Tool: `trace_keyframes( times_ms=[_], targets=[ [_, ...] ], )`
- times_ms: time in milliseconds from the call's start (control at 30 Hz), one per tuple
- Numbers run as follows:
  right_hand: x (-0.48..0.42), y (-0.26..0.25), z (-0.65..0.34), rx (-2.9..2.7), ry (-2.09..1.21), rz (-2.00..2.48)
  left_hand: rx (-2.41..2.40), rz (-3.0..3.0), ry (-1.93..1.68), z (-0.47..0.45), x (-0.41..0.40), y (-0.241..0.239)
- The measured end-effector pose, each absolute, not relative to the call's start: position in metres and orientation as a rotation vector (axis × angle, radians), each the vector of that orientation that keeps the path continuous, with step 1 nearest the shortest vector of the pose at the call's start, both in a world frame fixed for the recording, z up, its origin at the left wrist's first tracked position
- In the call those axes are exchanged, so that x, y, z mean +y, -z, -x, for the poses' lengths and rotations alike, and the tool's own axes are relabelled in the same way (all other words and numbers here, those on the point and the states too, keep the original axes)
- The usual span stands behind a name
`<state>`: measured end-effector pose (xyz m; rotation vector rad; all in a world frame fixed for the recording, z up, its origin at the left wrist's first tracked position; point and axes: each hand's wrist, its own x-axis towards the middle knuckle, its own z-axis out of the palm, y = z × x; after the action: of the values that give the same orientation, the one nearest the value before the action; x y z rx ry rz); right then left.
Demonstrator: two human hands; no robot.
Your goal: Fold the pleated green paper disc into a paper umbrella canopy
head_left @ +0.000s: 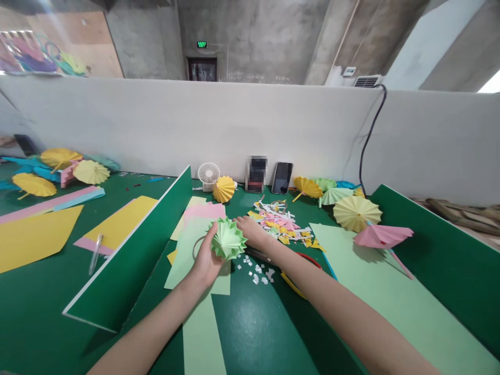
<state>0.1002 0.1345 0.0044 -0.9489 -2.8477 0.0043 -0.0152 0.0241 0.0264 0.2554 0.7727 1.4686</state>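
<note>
Over the bench (253, 325), your left grip (208, 259), clamped on the green pleats (228, 239), should press lightly; whether your right grip (252, 233), beside them, pinches anything, I can't tell.

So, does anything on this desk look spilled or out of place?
Mainly the loose clutter: small white bits lie scattered on the green tabletop, and mixed-color paper scraps are strewn beside the right hand. They look more like cutting leftovers than a spill. The green pleated paper shows no obvious damage.
</note>
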Motion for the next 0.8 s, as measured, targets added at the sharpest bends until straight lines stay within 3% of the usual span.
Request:
trace_keyframes(
  times_ms=[300, 533, 633, 800],
  targets=[
    [0.122, -0.043, -0.124, -1.894, -0.38, 1.208, 0.766, -0.27, -1.451, 0.017, 0.021, -0.029],
    [0.064, -0.068, -0.16, -1.451, -0.765, 1.14, 0.766, -0.338, -1.368, 0.017, 0.021, -0.02],
    [0.04, -0.069, -0.161, -1.232, -1.083, 0.998, 0.778, -0.368, -1.342, 0.016, 0.02, -0.018],
    [0.02, -0.061, -0.156, -1.302, -0.923, 0.967, 0.851, -0.384, -1.344, 0.012, 0.018, -0.018]
  ],
)
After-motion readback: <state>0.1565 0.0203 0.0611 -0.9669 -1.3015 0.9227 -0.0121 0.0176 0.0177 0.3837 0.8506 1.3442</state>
